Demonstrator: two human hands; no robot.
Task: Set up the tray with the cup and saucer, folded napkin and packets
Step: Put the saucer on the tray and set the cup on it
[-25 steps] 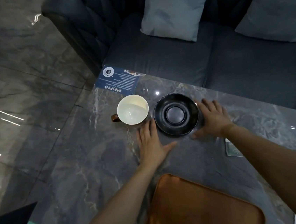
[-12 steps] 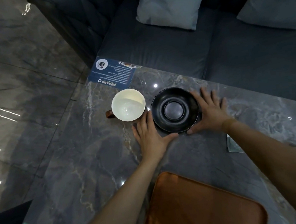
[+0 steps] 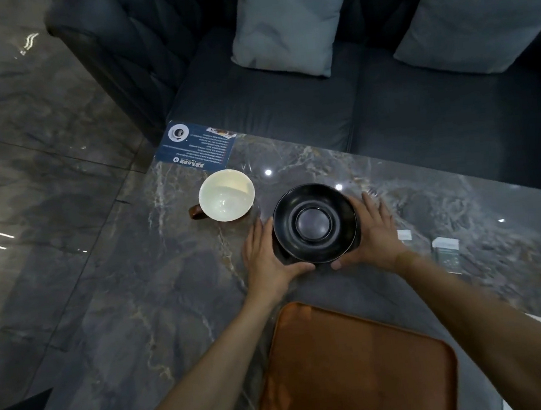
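Left hand: the left hand (image 3: 266, 261) cups the left rim of the black saucer (image 3: 314, 223), fingers pointing away from the person, thumb curled under the near edge; it is grasping the saucer.
Right hand: the right hand (image 3: 374, 234) mirrors it on the right rim, thumb tip close to the other thumb at the near edge, also gripping the saucer.
Saucer: it appears lifted just clear of the table (image 3: 178, 298), a dark shadow showing below its near-left edge; I cannot tell for sure that it is off the surface.
Step in hand: by my reading, carrying the saucer to the tray (image 3: 356, 366); keep it level, hold it by the rim and draw it straight back toward the person.
Cup: the cream-lined cup (image 3: 226, 195) with a brown handle stands just left of and beyond the saucer, apart from it, so pulling back should not catch it.
Tray: the brown tray lies bare at the near edge of the table, between the forearms, with a raised lip the saucer must clear.
Packets: two small packets (image 3: 446, 250) lie right of the right wrist, outside the path.
Open room: bare marble lies between saucer and tray; the far edge of the table, by the sofa (image 3: 285, 103), is behind the move.
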